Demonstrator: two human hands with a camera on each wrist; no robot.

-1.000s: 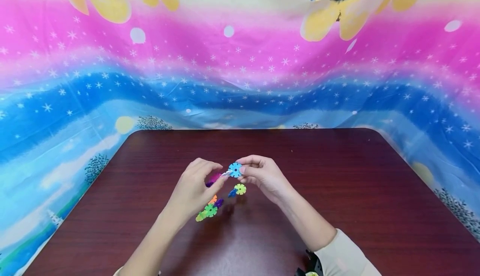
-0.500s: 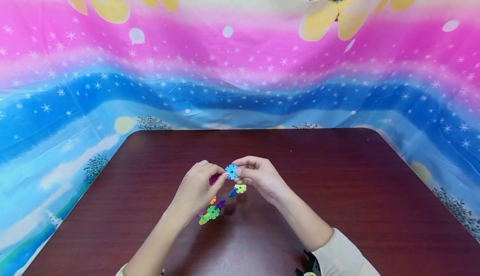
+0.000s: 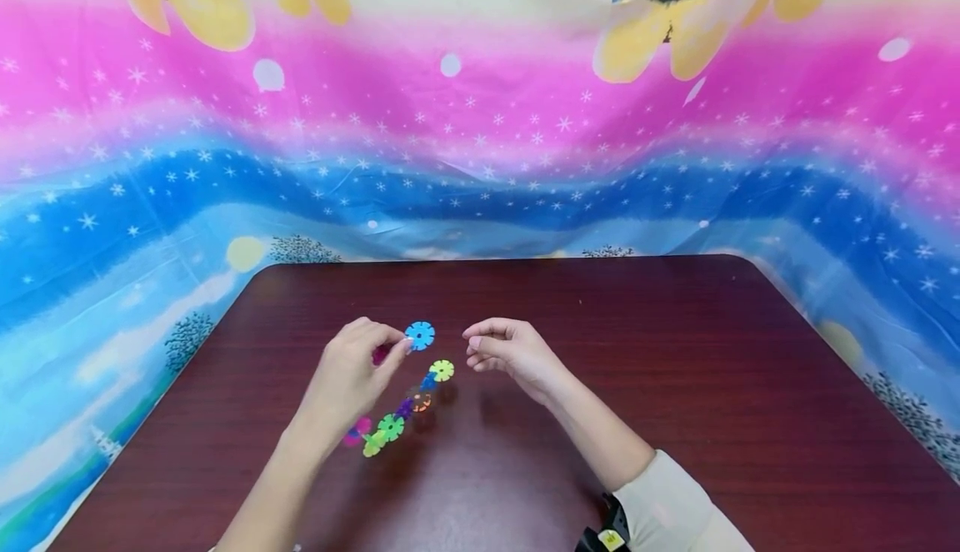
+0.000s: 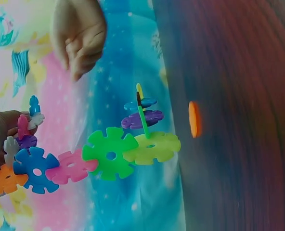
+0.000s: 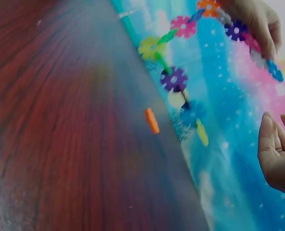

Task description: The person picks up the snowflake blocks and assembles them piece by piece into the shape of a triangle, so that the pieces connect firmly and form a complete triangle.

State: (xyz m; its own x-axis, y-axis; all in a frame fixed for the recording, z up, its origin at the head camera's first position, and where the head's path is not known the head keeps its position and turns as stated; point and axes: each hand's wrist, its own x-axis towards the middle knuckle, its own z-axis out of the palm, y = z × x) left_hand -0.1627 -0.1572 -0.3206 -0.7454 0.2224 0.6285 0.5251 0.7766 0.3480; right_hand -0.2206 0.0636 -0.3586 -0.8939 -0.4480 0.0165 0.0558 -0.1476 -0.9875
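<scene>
My left hand (image 3: pixel 341 381) pinches one end of a chain of interlocking plastic snowflake discs (image 4: pixel 99 154). A light blue disc (image 3: pixel 420 336) sticks out past the fingertips, joined to a white one (image 4: pixel 36 120). From the hand the chain hangs in a curve through orange, dark blue, pink, green and purple discs to a yellow disc (image 3: pixel 442 370) at its free end. To the right, my right hand (image 3: pixel 517 356) holds nothing, its fingers loosely bent and apart from the chain. A separate orange disc (image 4: pixel 194 119) lies flat on the table.
The dark red-brown table (image 3: pixel 675 385) spreads beneath both hands. Behind it and at its sides hangs a patterned cloth (image 3: pixel 480 135) in pink and blue. A black strap (image 3: pixel 603 527) sits at the right cuff.
The right hand has let go of the light blue disc. My left hand has moved left with the chain, opening a gap between the hands.
</scene>
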